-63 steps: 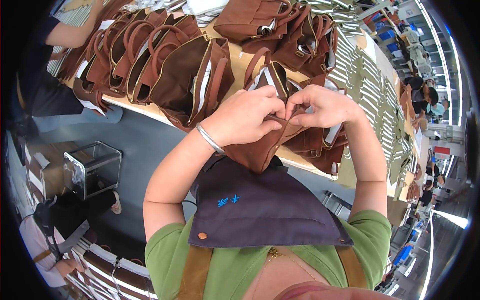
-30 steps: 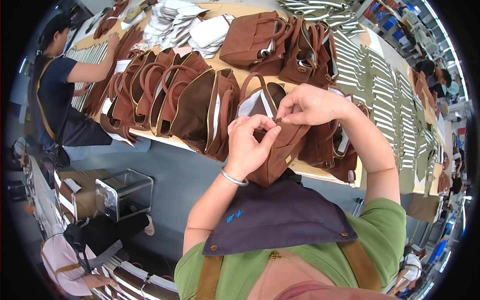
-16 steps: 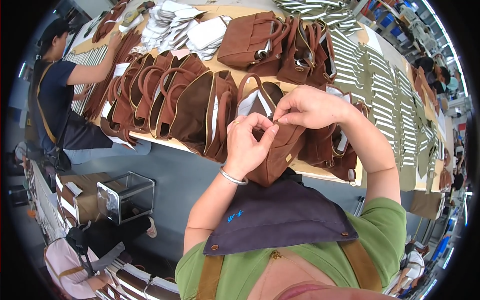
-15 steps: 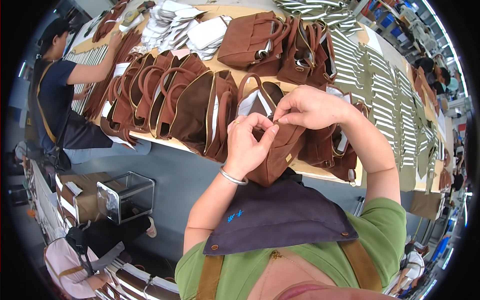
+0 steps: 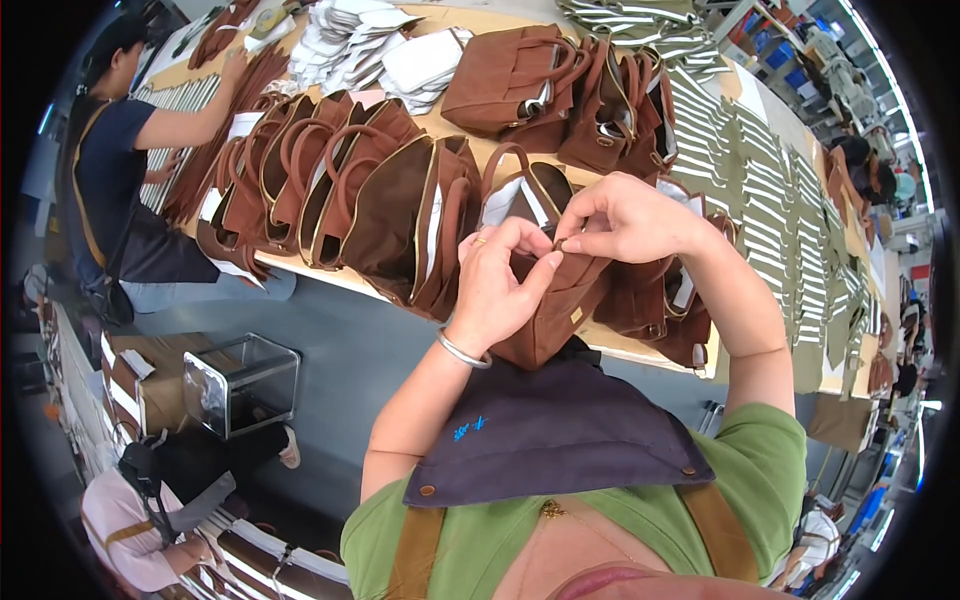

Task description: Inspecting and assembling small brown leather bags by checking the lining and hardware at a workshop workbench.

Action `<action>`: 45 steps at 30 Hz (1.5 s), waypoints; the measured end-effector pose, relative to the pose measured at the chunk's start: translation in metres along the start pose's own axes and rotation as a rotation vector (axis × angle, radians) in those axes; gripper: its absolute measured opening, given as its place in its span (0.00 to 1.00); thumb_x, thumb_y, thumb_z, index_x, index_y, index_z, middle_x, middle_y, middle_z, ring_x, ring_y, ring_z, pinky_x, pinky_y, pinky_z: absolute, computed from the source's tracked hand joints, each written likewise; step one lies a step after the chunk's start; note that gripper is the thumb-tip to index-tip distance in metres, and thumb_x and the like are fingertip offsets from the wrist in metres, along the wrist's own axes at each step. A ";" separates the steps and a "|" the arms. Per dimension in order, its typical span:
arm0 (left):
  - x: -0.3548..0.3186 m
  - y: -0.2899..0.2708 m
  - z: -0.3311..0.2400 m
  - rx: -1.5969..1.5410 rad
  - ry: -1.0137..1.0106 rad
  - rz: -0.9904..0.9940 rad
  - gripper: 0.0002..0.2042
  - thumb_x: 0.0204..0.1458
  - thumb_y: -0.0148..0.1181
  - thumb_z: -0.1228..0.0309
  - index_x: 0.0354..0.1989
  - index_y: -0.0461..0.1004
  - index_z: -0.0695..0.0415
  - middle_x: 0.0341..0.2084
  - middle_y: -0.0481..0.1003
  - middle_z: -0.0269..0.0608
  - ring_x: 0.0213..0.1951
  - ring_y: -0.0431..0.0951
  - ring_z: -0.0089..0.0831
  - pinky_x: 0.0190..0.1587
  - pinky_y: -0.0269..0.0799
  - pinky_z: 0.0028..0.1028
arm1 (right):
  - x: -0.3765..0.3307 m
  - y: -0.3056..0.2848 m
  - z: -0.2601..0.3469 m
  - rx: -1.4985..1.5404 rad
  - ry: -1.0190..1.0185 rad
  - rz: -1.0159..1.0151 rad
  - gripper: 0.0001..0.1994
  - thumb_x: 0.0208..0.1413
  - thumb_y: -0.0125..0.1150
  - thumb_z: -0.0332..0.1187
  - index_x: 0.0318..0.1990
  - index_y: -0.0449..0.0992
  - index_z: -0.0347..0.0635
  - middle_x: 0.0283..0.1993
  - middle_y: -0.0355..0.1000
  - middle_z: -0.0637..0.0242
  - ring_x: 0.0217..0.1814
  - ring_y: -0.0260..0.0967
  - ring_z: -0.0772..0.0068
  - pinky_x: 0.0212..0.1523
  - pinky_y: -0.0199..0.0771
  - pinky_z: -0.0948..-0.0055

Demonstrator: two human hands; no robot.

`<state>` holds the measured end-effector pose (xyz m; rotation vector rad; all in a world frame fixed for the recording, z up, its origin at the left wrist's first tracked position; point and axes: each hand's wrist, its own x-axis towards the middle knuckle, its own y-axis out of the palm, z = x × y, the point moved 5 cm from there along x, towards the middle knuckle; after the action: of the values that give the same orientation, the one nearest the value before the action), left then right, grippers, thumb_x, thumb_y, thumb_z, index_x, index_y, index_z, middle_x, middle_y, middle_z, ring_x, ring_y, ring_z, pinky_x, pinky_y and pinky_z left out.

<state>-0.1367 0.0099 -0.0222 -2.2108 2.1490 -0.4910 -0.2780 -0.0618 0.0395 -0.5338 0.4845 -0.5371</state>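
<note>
A brown handbag (image 5: 545, 315) with a small gold-coloured plate stands at the table edge right in front of my apron. My left hand (image 5: 497, 275) pinches its top rim between thumb and forefinger. Close beside that pinch, my right hand (image 5: 628, 218) has its thumb and fingertips closed on the same rim. Whatever small part sits between the fingertips is too hidden to make out. The bag's mouth is open on the far side, where a looped handle (image 5: 503, 158) and white lining paper show.
Several open brown handbags (image 5: 335, 195) stand in a row to the left, and more brown bags (image 5: 510, 85) sit at the back. Striped green straps (image 5: 765, 215) cover the right side. White pieces (image 5: 350, 45) are piled far left. A co-worker (image 5: 110, 180) works at the left.
Both hands stay at the bag's rim, with only a slight shift of the fingers. The whole view has moved a little. The co-worker at the left keeps an arm stretched over the table.
</note>
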 end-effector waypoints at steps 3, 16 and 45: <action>-0.001 -0.004 -0.005 0.050 -0.006 0.075 0.07 0.48 0.66 0.65 0.30 0.77 0.53 0.26 0.78 0.29 0.34 0.73 0.28 0.50 0.56 0.33 | -0.001 0.000 -0.001 -0.050 0.037 0.003 0.10 0.50 0.64 0.36 0.36 0.81 0.40 0.28 0.77 0.61 0.25 0.71 0.69 0.30 0.70 0.70; -0.008 0.000 0.001 0.099 0.022 0.125 0.07 0.49 0.66 0.61 0.30 0.80 0.51 0.25 0.78 0.26 0.35 0.72 0.25 0.50 0.52 0.32 | -0.001 0.003 0.003 -0.163 0.076 -0.024 0.09 0.50 0.64 0.36 0.36 0.80 0.44 0.27 0.75 0.62 0.29 0.71 0.65 0.33 0.69 0.67; 0.021 -0.031 -0.053 0.653 0.587 0.638 0.09 0.43 0.62 0.75 0.35 0.80 0.52 0.25 0.71 0.33 0.35 0.73 0.32 0.49 0.63 0.35 | -0.045 -0.015 -0.017 -0.221 -0.227 -0.028 0.09 0.44 0.72 0.36 0.27 0.80 0.43 0.28 0.69 0.70 0.33 0.69 0.66 0.38 0.66 0.67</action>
<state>-0.1194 0.0013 0.0395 -1.0459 2.2631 -1.6208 -0.3261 -0.0525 0.0488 -0.8044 0.3215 -0.4448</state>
